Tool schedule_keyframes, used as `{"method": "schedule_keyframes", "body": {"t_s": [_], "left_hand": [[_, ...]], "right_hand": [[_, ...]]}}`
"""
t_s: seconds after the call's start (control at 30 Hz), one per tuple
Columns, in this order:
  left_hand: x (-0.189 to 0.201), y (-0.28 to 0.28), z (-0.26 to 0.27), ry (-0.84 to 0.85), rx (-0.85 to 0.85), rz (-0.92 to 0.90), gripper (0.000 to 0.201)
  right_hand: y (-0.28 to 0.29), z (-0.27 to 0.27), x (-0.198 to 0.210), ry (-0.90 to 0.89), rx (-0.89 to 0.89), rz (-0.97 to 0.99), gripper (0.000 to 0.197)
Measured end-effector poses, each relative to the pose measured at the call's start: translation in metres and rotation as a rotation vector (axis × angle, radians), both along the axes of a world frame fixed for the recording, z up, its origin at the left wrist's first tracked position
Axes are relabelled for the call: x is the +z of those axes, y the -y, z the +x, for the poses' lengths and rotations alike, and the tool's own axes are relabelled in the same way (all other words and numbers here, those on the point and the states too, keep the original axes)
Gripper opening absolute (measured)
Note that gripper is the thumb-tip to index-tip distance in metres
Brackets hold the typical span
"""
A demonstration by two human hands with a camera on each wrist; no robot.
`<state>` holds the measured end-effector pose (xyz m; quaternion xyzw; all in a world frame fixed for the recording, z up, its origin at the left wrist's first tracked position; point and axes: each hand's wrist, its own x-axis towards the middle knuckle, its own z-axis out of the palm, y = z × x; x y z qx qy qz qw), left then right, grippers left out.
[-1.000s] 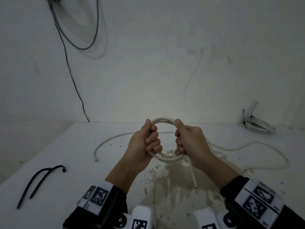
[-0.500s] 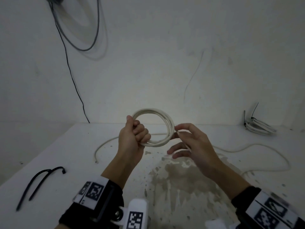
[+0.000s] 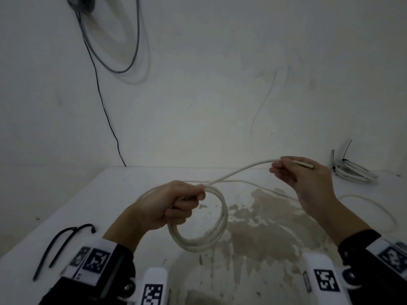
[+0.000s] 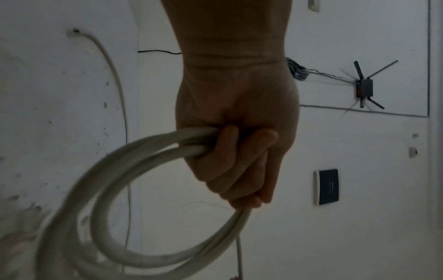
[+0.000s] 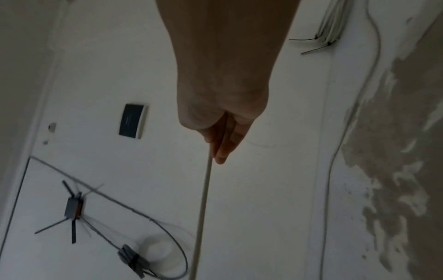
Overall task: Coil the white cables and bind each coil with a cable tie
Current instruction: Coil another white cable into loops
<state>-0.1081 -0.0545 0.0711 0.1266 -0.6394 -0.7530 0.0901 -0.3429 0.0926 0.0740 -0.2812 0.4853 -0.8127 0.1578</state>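
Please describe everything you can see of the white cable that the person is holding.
The white cable is round, smooth, plastic-looking and off-white. Several turns form a loose coil hanging above the table, gripped by the left hand. One straight stretch runs up and right to the right hand, which pinches it near its free end.

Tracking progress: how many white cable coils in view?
2. One untied coil gripped in the left hand, its free end pinched by the right hand; one tied coil on the table, far right. Another white cable lies uncoiled there. None seems hidden.
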Motion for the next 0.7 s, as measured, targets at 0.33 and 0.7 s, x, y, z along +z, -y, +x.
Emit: {"method": "schedule_keyframes", "body": {"t_s": [0.33,0.7], "left_hand": [[0.011,-0.004,-0.002,0.115,0.012,-0.047,0.026],[0.013,-0.010,-0.008,0.207,-0.009,-0.115,0.028]], "right_hand": [[0.001,-0.018,0.008,0.055,-0.113,-0.082,0.007],[-0.005,0.007,-0.003,-1.176,-0.141,1.095,0.051]]}}
